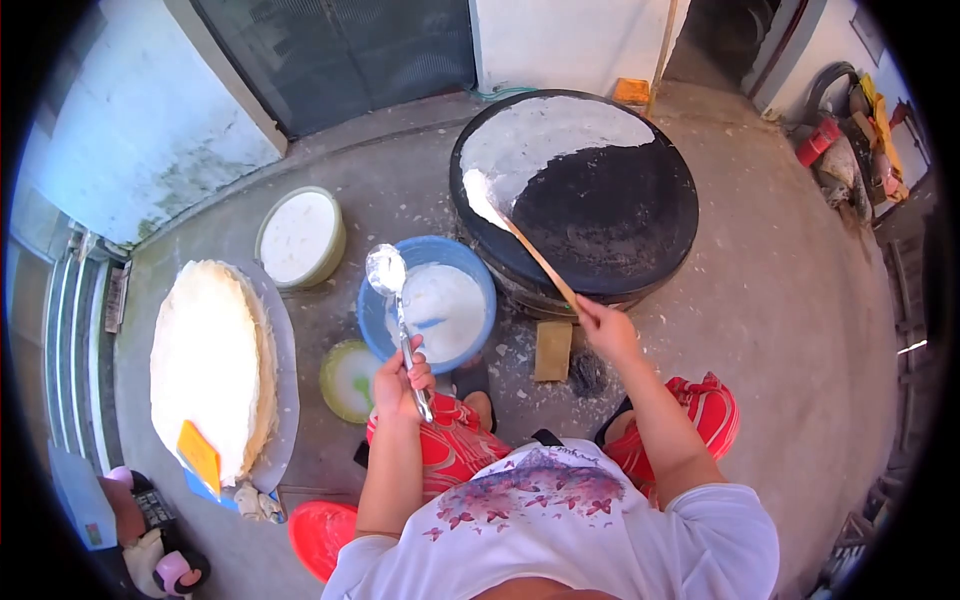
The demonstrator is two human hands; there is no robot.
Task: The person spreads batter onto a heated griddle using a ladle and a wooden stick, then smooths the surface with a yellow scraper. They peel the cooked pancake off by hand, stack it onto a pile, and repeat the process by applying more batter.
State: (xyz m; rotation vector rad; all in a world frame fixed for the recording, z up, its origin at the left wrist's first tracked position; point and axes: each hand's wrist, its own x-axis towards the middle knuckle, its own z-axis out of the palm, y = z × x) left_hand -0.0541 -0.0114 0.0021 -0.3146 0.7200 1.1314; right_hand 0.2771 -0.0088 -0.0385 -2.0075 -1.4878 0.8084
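Note:
My left hand [404, 382] is closed round the handle of a metal ladle [386, 270], whose bowl is coated in white batter and hangs over the left rim of a blue basin [487, 283]. White batter [447, 306] fills much of that basin. My right hand [607, 330] grips the long handle of a wooden spreader [541, 260]. Its far end sits in thick white batter [480, 197] at the left side of a large round black griddle [625, 215]. A thin pale layer [560, 125] covers the griddle's back and left; the front and right show black.
A pale tub [338, 245] and a small green bowl [328, 385] flank the basin. At left, an orange scraper [199, 457] lies on a stack of thin white sheets [210, 350]. A yellowish block [552, 352] stands before the griddle. A red stool [322, 540] is beside me.

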